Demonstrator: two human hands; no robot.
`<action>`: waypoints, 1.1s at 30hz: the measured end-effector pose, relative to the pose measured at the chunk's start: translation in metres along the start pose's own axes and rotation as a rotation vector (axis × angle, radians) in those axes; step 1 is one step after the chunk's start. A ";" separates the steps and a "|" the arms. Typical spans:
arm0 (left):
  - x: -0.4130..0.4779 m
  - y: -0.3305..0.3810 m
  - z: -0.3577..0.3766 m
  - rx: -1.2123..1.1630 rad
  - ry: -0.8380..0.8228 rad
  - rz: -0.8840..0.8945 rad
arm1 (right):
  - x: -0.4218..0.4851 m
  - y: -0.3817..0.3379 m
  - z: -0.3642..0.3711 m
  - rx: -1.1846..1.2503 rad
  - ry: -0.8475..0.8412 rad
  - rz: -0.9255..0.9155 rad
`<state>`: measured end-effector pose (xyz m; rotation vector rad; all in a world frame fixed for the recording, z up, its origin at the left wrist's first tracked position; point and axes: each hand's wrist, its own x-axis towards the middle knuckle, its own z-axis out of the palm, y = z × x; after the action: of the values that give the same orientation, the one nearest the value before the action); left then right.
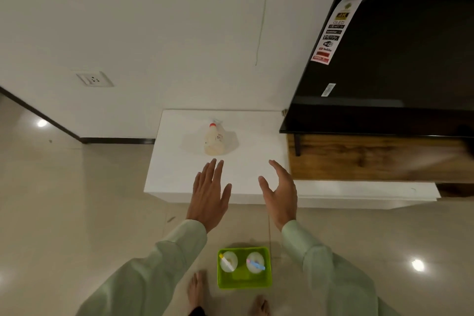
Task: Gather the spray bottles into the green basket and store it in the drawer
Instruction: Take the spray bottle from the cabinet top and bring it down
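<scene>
A pale spray bottle (215,140) with a red collar stands upright on the white cabinet top (256,151). The green basket (267,268) sits on the floor between my feet, with two spray bottles standing in it, one on the left (227,261) and one on the right (255,261). My left hand (209,192) hovers flat over the cabinet's front part, fingers spread, just short of the bottle. My right hand (280,192) is beside it, fingers apart and curved, holding nothing.
A black television (397,59) stands on a wooden unit (372,159) to the right of the white top. Below is a white drawer front (359,195), shut. A wall socket (93,79) is at left. Glossy tiled floor surrounds the basket.
</scene>
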<state>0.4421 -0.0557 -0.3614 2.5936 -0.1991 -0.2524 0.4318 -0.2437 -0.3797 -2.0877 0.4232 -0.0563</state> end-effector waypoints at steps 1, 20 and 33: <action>0.009 -0.004 0.001 0.002 -0.007 0.000 | 0.008 -0.001 0.003 -0.008 -0.004 0.006; 0.259 -0.241 0.026 0.003 -0.133 -0.043 | 0.272 -0.005 0.287 -0.229 -0.396 0.415; 0.246 -0.257 0.050 -0.071 -0.161 -0.033 | 0.265 0.017 0.290 0.225 -0.382 0.595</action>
<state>0.6941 0.0928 -0.5705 2.5081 -0.2005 -0.4727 0.7356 -0.0983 -0.5817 -1.6325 0.7426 0.6063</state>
